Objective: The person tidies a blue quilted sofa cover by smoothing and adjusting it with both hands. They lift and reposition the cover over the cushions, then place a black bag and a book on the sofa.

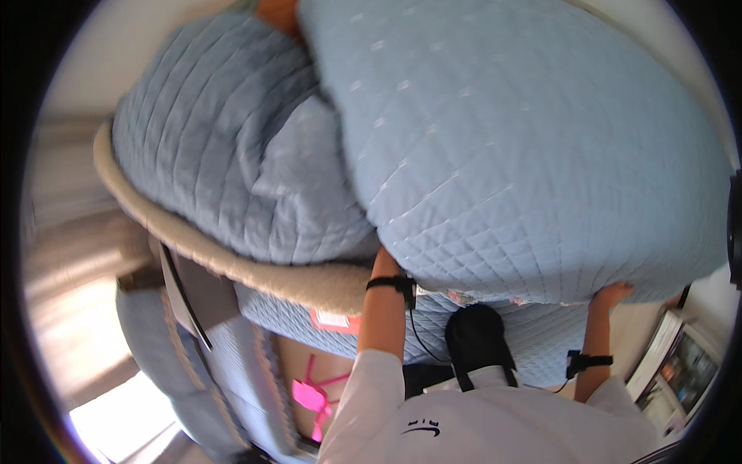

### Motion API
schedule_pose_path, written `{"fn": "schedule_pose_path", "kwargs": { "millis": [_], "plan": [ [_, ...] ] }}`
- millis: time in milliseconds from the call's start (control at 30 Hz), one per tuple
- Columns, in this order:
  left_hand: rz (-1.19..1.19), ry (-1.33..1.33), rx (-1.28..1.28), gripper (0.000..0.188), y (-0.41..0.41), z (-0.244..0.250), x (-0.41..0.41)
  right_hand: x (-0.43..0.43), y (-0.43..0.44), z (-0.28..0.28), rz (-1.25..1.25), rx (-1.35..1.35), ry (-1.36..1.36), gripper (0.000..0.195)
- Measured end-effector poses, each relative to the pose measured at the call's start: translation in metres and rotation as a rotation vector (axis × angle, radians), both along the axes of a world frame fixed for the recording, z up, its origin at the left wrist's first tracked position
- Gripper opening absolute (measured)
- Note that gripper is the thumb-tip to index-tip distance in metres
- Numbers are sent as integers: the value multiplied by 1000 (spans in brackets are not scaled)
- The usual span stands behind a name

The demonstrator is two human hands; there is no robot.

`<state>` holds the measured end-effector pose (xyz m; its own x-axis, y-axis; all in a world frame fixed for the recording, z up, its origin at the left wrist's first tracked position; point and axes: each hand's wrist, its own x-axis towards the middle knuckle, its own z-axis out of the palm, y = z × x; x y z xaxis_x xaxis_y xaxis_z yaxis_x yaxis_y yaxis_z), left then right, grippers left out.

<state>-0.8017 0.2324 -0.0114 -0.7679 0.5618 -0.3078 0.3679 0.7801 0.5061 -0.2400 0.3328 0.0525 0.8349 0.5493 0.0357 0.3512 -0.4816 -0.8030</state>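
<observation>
A large light-blue quilted bedspread (522,151) bulges up before me and fills the upper right. My right hand (614,294) grips its lower edge near the right side. My left forearm reaches up under the bedspread's left corner, and the left hand itself is hidden there. Beside that corner, on the left, lies a bunched grey-blue ribbed plush blanket (214,145). Beneath the blanket runs the cream fleece edge (255,281) of another layer. Lower down, more light-blue quilted fabric (536,354) spreads close to my body.
A grey-blue sofa (174,348) with padded covers stands at the lower left, near a bright window (127,412). A bright pink object with thin legs (310,394) is on the floor. At the right stands a white cabinet (655,354) with items behind glass.
</observation>
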Motion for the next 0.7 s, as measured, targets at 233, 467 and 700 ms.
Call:
{"fn": "schedule_pose_path", "kwargs": {
  "millis": [233, 467, 700],
  "plan": [
    [46, -187, 58, 43, 40, -37, -37, -36, 21, 47, 81, -206, -15, 43],
    [-173, -440, 5, 46, 51, -60, -53, 26, 26, -2, 8, -145, -192, 37],
    [-353, -508, -155, 53, 74, 71, -31, -42, 35, 49, -245, -242, 68, 49]
  ]
}}
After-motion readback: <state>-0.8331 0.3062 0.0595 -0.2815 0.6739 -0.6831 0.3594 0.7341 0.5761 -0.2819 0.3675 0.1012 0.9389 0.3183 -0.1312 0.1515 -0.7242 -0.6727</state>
